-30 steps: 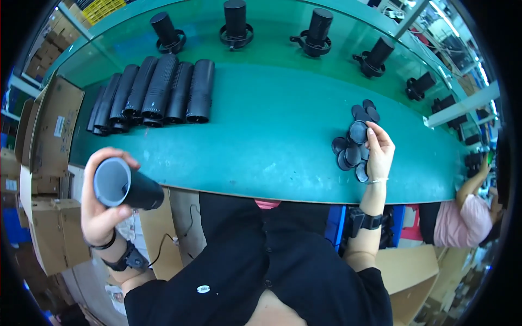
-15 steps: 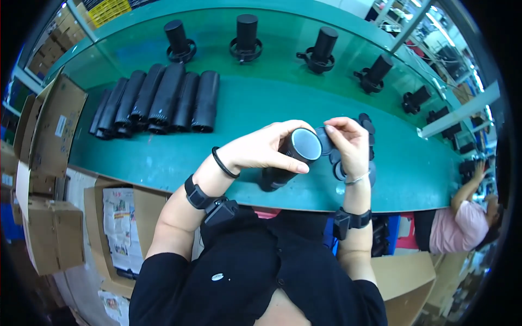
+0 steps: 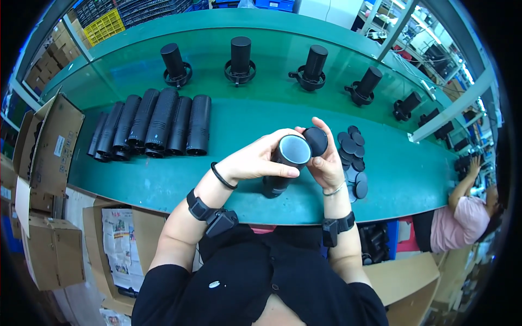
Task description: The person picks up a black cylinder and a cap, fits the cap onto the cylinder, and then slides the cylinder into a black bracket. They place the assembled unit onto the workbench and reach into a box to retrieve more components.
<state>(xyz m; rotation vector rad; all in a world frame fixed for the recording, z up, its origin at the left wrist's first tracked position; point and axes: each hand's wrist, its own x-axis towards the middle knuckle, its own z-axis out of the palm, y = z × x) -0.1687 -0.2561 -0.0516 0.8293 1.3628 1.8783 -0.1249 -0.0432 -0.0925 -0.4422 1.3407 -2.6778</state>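
My left hand (image 3: 261,158) is closed round a black cylindrical tube (image 3: 276,185), which is tilted so that its open, pale-lined end (image 3: 295,149) faces up. In my right hand (image 3: 325,163) a round black cap (image 3: 315,141) is held between the fingers, right beside the tube's open rim. Whether cap and rim touch I cannot tell. To the right of that hand, several more round black caps (image 3: 349,145) lie in a loose spread on the green table (image 3: 244,206).
Several black ribbed tubes (image 3: 163,119) lie stacked on the left. Along the back stand black cylinders with ring brackets (image 3: 240,57). An open cardboard box (image 3: 60,146) borders the left end. At far right, another person in a pink top (image 3: 459,223) sits by the table.
My right hand has lifted the cap from beside the cap pile and brought it left, up against the tube's open end. The view has tilted up slightly, showing more beyond the table.
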